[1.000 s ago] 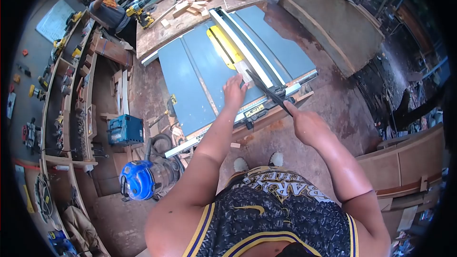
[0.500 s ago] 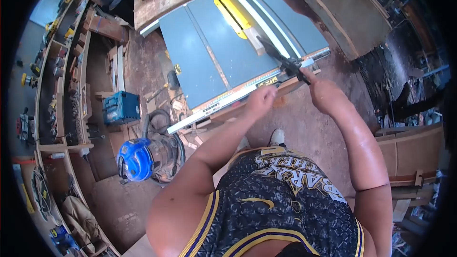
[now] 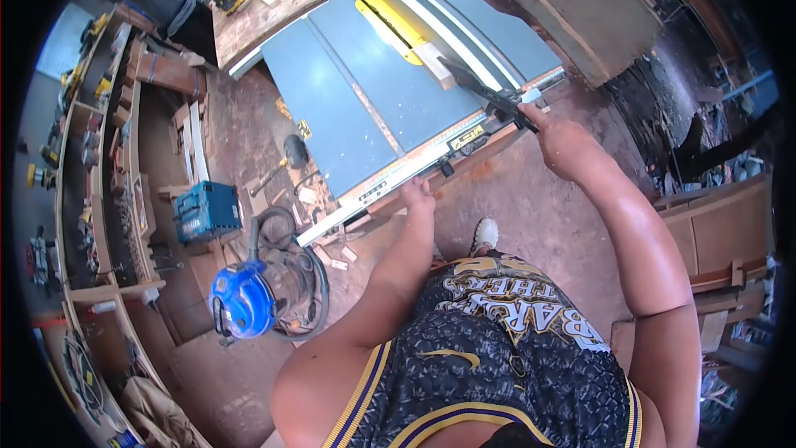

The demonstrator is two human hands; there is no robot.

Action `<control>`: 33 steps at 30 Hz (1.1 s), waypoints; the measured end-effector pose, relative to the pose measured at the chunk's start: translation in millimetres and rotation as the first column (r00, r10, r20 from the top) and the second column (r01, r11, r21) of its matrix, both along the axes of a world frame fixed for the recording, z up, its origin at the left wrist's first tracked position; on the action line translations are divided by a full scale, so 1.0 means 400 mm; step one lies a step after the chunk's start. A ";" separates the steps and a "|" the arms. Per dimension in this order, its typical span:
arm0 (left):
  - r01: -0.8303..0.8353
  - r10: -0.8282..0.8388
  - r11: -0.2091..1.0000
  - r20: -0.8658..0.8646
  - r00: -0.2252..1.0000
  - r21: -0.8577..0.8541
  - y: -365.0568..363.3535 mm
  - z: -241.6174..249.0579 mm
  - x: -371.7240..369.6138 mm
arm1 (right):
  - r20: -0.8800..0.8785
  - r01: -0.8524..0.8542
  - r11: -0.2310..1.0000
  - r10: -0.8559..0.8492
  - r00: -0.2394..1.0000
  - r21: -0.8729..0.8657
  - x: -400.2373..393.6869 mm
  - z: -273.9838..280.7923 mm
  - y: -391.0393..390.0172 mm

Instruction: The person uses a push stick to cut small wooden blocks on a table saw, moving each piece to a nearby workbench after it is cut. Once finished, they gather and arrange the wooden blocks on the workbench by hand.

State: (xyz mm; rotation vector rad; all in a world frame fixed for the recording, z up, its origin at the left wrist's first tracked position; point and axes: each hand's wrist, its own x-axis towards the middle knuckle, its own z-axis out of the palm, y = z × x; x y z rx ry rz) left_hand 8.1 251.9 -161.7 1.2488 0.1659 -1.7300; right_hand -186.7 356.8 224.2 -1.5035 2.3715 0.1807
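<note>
Right hand (image 3: 562,145) closed around dark push stick (image 3: 489,93), stick angled over table saw (image 3: 365,91) top, tip beside small wood block (image 3: 437,65) resting against white fence (image 3: 431,21); stick keeps fingers clear of yellow blade insert (image 3: 390,21). Left hand (image 3: 419,193) at saw's front edge below rail; grip state cannot tell. Blue vacuum (image 3: 243,300) on floor, left of person.
</note>
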 end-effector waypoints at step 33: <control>0.155 -0.151 0.987 -0.091 0.984 0.038 -0.015 -0.181 0.063 | -0.109 0.000 0.977 0.024 0.994 0.215 0.089 0.060 -0.160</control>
